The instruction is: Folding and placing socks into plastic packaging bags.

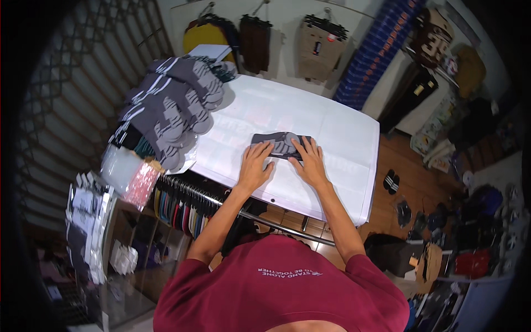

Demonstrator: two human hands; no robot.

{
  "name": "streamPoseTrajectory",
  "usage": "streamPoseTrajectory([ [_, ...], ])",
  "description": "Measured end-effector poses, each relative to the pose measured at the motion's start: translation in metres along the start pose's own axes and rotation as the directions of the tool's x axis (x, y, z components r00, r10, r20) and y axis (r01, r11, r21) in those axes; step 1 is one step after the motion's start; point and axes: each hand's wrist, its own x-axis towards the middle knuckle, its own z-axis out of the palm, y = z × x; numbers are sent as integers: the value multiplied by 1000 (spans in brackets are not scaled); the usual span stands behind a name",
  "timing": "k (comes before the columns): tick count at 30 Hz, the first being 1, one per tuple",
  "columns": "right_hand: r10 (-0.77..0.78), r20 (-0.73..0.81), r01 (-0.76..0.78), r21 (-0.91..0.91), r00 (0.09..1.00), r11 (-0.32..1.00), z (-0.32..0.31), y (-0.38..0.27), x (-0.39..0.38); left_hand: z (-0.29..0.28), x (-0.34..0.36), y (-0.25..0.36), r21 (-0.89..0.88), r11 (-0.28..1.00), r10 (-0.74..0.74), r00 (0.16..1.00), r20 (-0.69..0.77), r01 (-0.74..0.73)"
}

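Note:
A folded pair of grey socks (281,145) with darker stripes lies flat on the white tabletop (332,124). My left hand (256,166) rests on its near left side, fingers stretched out over the fabric. On the right part of the socks lies my right hand (308,162), its fingers spread and pressing lightly on the cloth. Neither hand grips anything. To the left, at the table's corner, a heap of similar grey socks (191,95) with white marks and striped feet is piled up, some hanging over the edge.
Clear plastic packets (127,171) lie beside the heap. Below the table's front edge runs a metal rail (221,202) of hanging clothes. Trousers (322,50) hang on the far wall, near a blue roll (376,52). Sandals (391,181) sit on the wooden floor at right.

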Motion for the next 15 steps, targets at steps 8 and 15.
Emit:
streamPoseTrajectory([
  [8,-37,-10,37,-4,999,999,-1,2,1,-34,-74,17,3,959,-283,959,22,283],
  [15,49,-61,-50,-21,997,999,-18,-32,-5,-76,-169,48,-262,815,-565,809,-162,517],
])
